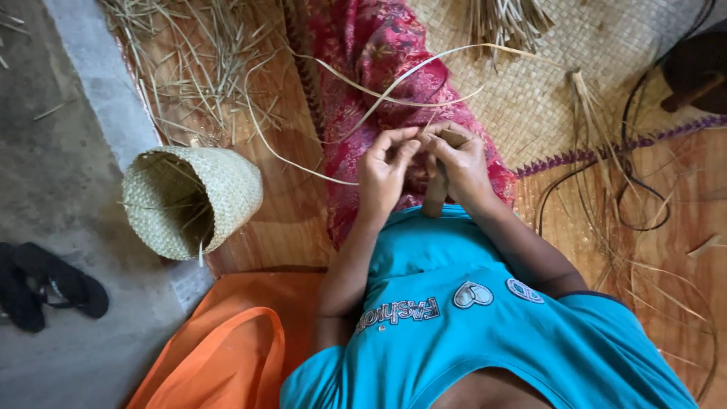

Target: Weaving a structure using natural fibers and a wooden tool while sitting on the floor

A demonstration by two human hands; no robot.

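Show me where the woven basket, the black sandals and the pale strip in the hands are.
woven basket (227, 178): head view, on its outer woven wall.
black sandals (68, 284): head view, on the nearer sandal's strap.
pale strip (394, 83): head view, on its curved stretch above the hands.

We wear a turquoise short-sleeved top (485, 318) with pale glittery lettering across the chest, and beside it 2 small sewn patches, 1 heart-shaped and 1 oval. The neckline dips low at the bottom edge of the view. Over our legs lies a deep pink wrap skirt (379, 53) with a darker floral pattern. Our 2 forearms are bare below the sleeves, with no rings or bangles that we can make out.
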